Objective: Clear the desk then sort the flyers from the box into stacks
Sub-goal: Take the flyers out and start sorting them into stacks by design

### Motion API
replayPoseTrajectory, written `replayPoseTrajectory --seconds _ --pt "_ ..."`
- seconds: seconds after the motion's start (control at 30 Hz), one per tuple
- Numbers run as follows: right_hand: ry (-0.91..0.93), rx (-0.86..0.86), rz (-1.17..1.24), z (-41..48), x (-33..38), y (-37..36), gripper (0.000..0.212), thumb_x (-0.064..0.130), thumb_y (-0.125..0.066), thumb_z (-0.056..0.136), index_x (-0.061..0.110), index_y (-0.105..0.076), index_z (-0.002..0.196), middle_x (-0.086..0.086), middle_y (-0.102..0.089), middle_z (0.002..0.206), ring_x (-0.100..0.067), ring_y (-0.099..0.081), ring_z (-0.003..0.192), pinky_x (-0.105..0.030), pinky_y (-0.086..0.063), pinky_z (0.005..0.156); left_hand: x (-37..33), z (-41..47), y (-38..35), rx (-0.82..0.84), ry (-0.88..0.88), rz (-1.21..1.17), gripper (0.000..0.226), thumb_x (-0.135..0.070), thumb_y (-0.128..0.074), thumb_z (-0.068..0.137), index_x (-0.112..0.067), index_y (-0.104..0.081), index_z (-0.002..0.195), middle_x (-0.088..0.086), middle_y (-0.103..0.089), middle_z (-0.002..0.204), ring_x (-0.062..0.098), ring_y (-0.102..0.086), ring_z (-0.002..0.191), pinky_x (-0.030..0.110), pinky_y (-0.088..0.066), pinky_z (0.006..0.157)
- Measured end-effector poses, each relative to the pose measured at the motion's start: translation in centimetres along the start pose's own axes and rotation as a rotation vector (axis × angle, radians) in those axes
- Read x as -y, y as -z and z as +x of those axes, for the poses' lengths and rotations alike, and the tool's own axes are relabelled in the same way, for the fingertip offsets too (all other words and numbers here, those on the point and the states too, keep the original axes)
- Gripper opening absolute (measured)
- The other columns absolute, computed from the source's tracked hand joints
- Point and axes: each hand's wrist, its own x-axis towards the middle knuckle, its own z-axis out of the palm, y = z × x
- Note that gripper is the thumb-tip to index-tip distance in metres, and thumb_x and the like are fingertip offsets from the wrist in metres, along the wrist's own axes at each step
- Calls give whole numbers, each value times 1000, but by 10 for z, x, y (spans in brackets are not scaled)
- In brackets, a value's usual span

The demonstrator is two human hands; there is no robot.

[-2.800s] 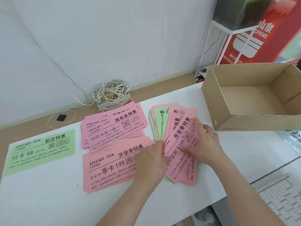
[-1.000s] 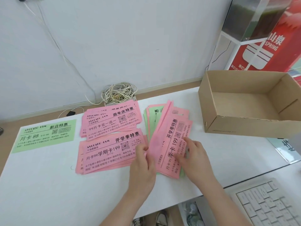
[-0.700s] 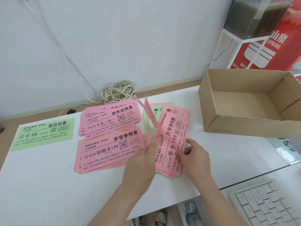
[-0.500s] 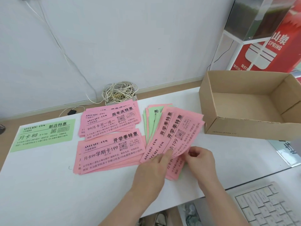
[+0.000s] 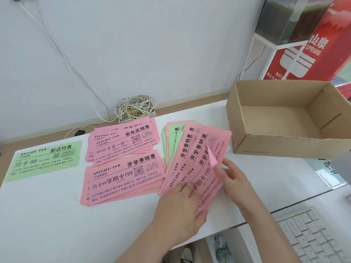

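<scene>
Since half a second ago the fan of pink flyers has spread wider under both hands, three printed headings now showing side by side, and one flyer's corner stands curled up off the fan where earlier the sheets lay flat.

Near edge, lower right of frame: a white keyboard on a lower shelf. Left hand comes in from the bottom centre, palm down, fingers nearly straight and together, pressing flat on the lower end of the fan; thumb tucked at the right side near the sheets' bottom edge. Right hand sits right of centre, fingers loosely curved, thumb and forefinger tips at the base of the lifted corner; whether they actually pinch it cannot be told.

White desk carries everything. Left of the fan, just beside it, a pink stack; above that a second pink stack with a different heading. Far left, apart from these, a single green flyer. Green flyers show under the fan's upper left edge.

Right of centre, an open cardboard box near the fan's top, not touching it.

Beyond the desk: a coil of pale cable on the floor by a white wall; a red sign in the upper right.
</scene>
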Motion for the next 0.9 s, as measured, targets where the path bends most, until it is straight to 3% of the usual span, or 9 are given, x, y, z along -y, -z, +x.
replayPoseTrajectory --seconds 0.1,0.2,0.27,0.33,0.4,0.53,0.67,0.8,0.9 --pt "20 46 9 2 -3 0 48 24 -80 73 25 -60 116 3 -73 102 -13 -70 93 -29 -58 76 -2 2 4 16 4 -9 45 -54 -34 79 -29 -71 88 -6 -65 108 16 -61 95 30 -54 62" --pt "136 -193 -134 4 -5 -8 17 7 -66 86 23 -65 90 12 -73 81 -2 -66 71 -16 -51 63 1 3 5 25 -4 -99 43 -45 -31 86 -25 -62 109 -5 -51 124 20 -49 111 36 -49 76" --pt "253 -277 -173 1 -3 -10 31 1 -56 90 28 -66 80 18 -68 67 3 -57 57 -11 -43 54 6 4 10 -20 65 -312 35 -36 -43 92 -25 -53 123 -9 -47 131 17 -45 116 34 -46 88" --pt "289 -265 -111 -3 2 -8 39 -6 -55 90 30 -69 82 19 -71 74 2 -62 65 -12 -47 60 12 4 17 -234 204 -511 41 -34 -52 92 -25 -47 131 -12 -46 133 10 -42 120 28 -38 101" --pt "263 -233 39 -5 5 -2 38 -9 -56 89 26 -72 87 11 -75 85 -5 -68 78 -23 -53 70 22 3 30 -251 372 -675 47 -43 -54 92 -27 -43 135 -18 -43 132 2 -39 123 27 -31 108" --pt "153 -73 252 -9 9 -9 29 -6 -58 88 18 -73 93 -9 -74 97 -26 -70 91 -42 -55 77 42 -9 53 44 532 -1236 30 -37 -58 93 -10 -69 99 -2 -74 96 15 -70 87 45 -54 86" --pt "114 36 225 -9 16 -24 24 3 -66 83 9 -66 107 -10 -74 99 -28 -70 94 -41 -55 81 62 -31 65 -30 696 -1203 16 -11 -65 88 -15 -76 78 -6 -75 80 11 -71 71 21 -54 68" --pt "143 88 82 3 29 -36 54 2 -73 79 32 -57 121 -8 -74 90 -23 -70 82 -28 -55 70 97 -52 75 -4 803 -1145 16 -6 -72 82 -22 -76 81 -1 -75 76 16 -72 71 25 -55 71" --pt "110 144 -205 16 31 -58 56 7 -74 80 35 -54 124 -1 -74 83 -20 -68 79 -34 -55 79 124 -62 81 37 857 -1098 13 -3 -74 79 -16 -74 80 4 -75 74 18 -72 68 26 -57 64"
